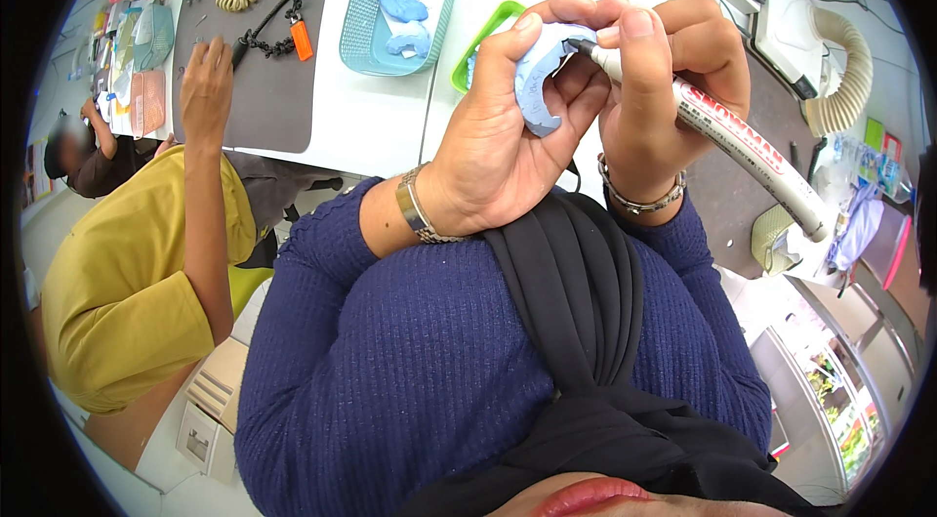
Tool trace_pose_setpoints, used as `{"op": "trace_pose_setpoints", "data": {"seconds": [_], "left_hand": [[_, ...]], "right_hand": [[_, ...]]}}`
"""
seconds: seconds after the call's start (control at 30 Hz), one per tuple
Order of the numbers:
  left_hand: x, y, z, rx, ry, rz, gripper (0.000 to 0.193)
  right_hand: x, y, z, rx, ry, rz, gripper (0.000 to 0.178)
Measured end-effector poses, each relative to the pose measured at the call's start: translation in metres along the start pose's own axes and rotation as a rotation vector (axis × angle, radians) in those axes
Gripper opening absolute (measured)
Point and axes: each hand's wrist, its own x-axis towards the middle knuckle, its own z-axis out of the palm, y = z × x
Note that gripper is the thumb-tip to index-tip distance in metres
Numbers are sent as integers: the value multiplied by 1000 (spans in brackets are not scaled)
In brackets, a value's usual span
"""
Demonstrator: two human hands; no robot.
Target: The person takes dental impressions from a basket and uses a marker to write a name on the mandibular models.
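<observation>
A light blue, horseshoe-shaped dental cast (pixel 534 95) rests in my left hand (pixel 478 151), with the thumb along its outer side and the other fingers behind and under it. Faint marks show on its near face. My right hand (pixel 644 126) grips a white marker pen (pixel 747 148) with red and dark print. The pen's dark tip meets the cast's upper right part, or hovers just beside it; I cannot tell which. Some of the cast's far side is hidden by my fingers. Both hands are raised together over the table's near edge.
Beyond my left hand stand a green tray (pixel 462 71) and a teal basket (pixel 353 53) with blue and white cast pieces. At left, a person in a yellow shirt (pixel 146 268) reaches over a grey mat (pixel 283 117). A beige hose (pixel 859 73) and a white machine (pixel 789 34) stand right.
</observation>
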Motion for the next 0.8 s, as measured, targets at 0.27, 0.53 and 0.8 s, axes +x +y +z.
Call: {"op": "trace_pose_setpoints", "data": {"seconds": [0.27,0.53,0.8], "left_hand": [[-1,1,2,0,25,-4,37],[-2,3,-3,-10,-3,-19,36],[-1,3,-4,-33,-9,12,33]], "right_hand": [[0,4,-1,-77,-59,-103,21],[3,-4,-2,-128,-135,-63,18],[0,1,1,67,34,8,23]]}}
